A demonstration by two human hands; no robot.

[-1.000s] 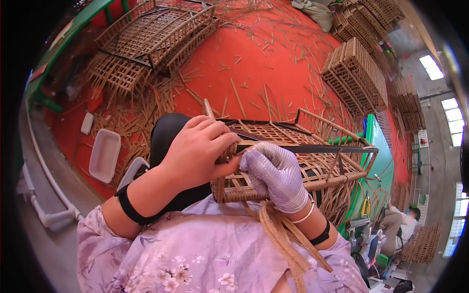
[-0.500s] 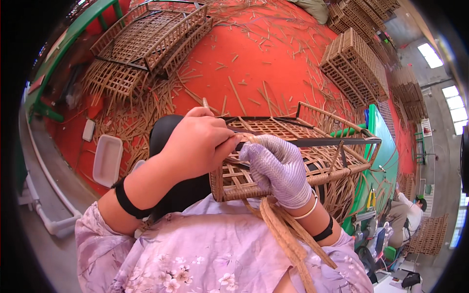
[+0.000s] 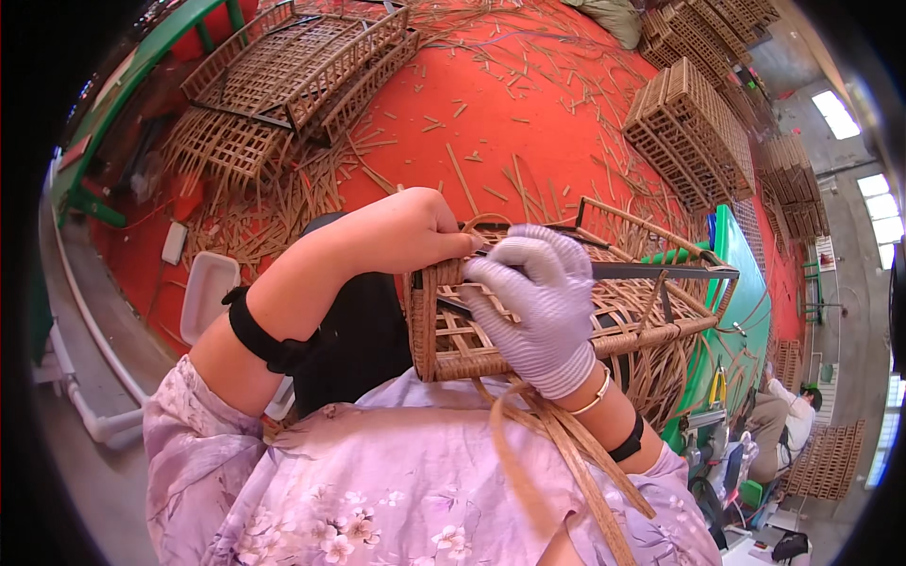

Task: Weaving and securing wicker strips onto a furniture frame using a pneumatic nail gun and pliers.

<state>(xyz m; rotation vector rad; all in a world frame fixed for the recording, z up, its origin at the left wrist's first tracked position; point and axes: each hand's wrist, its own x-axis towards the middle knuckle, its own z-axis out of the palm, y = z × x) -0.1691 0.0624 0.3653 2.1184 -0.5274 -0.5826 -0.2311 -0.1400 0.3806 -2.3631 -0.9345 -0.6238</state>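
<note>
While its far end points toward the right, an open woven basket (image 3: 618,307) lies across the person's lap, a dark flat bar (image 3: 651,272) running along it. At its near left corner, the bare left hand (image 3: 427,231) bends down from a sharply flexed wrist, its fingertips meeting the strip-wrapped edge; what that grip pinches is hidden, so I cannot tell whether it is closed on anything. Just beside it, the right hand (image 3: 533,307), in a pale ribbed glove, has its fingers curled over the bar's left end; I cannot tell whether its grip pinches a strip.

Long tan strips (image 3: 587,467) hang below the right hand, over a lilac floral top (image 3: 377,472). Each forearm wears a black strap, and the right wrist also a bracelet (image 3: 597,392).

Beyond the lap, cut strips litter a red floor (image 3: 415,165). A white tray (image 3: 209,288) stands to the left, and further off, woven frames (image 3: 283,80) are piled. More woven crates (image 3: 694,132) are stacked at upper right; below them, past a green panel (image 3: 744,283), sits a co-worker (image 3: 797,424).
</note>
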